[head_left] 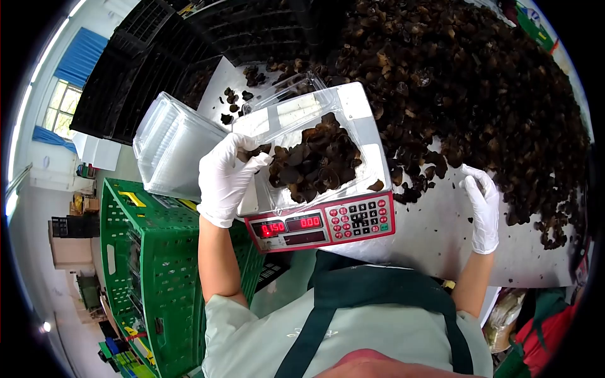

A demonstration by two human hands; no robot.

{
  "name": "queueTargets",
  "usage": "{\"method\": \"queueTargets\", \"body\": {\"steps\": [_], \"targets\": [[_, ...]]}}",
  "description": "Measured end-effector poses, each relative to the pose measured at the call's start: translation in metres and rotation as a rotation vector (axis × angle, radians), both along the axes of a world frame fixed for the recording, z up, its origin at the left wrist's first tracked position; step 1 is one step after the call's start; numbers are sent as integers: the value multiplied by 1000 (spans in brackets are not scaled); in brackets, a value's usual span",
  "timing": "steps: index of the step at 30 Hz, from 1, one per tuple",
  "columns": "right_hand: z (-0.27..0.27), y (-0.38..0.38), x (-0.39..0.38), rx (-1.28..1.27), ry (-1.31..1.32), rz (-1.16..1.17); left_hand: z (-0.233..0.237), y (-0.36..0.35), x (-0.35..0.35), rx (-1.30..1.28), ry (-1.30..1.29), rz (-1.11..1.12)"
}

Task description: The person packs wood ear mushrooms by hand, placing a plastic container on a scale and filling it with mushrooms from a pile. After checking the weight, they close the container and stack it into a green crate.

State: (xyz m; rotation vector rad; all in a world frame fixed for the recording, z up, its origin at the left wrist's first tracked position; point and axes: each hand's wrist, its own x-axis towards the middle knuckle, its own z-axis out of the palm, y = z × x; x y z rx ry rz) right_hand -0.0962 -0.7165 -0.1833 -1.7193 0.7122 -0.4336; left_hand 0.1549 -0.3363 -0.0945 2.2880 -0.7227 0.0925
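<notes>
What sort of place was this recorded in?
Probably a food-packing workroom, judging by the digital scale, the stacked clear plastic containers and the big heap of dark, fungus-like pieces.

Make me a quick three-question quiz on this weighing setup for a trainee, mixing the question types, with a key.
1. Multiple choice: what supports the clear tray of dark pieces?
A. A green crate
B. The red-fronted scale
C. The floor

2. True or false: the right hand is pressing the scale's keypad.

3. Fill the gap: the stack of clear containers is on the wearer's ____ side of the scale.

Key:
1. B.
2. False; the right hand is away from the keypad, near the large dark heap.
3. Left.
</notes>
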Motion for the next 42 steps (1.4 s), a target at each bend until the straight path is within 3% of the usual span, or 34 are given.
{"method": "queueTargets", "body": {"steps": [3,4,5,7,9,10,13,16,17,18,19,21,24,26,29,30,31,34,35,37,42], "targets": [[4,17,4,10,-49,20,6,-3,-15,-192,117,82],[3,22,4,-15,-86,70,7,-8,-24,-256,-16,77],[4,28,2,-45,-117,104,9,-10,-38,-309,15,88],[19,50,-1,-73,-125,223,19,-28,-76,-184,-165,-80],[9,67,-6,137,-244,431,-2,-55,-104,-374,-96,-446],[16,81,-7,366,-215,494,-13,-72,-117,-350,-55,-563],[4,98,-18,1004,-32,561,-25,-119,-145,123,-152,-743],[0,68,-52,988,70,410,-54,-131,-156,-67,-230,-787],[-12,49,-75,947,-26,432,-61,-131,-156,-73,-225,-801],[0,39,-97,715,135,237,-70,-129,-155,-117,-219,-829],[10,20,-126,496,264,272,-78,-126,-154,-161,-213,-852],[29,-22,-178,54,386,626,-96,-118,-154,-137,-238,-906],[58,-26,-187,-175,495,418,-121,-100,-161,91,-269,-1073],[50,-30,-159,-445,457,331,-152,-98,-165,-47,-191,-1073],[11,-27,-71,-579,177,242,-161,-100,-169,-14,-168,-1050],[5,-20,-38,-495,154,248,-161,-99,-170,17,-169,-1051],[-22,-18,-7,-642,57,256,-162,-98,-171,24,-171,-1041],[-46,-4,56,-933,225,251,-168,-95,-171,56,-175,-1044],[-56,-6,65,-985,349,292,-170,-94,-171,60,-177,-1044],[-53,-10,65,-858,223,197,-174,-91,-170,115,-164,-1047],[-44,-32,46,-969,124,18,-178,-91,-172,154,-148,-1043]]}}
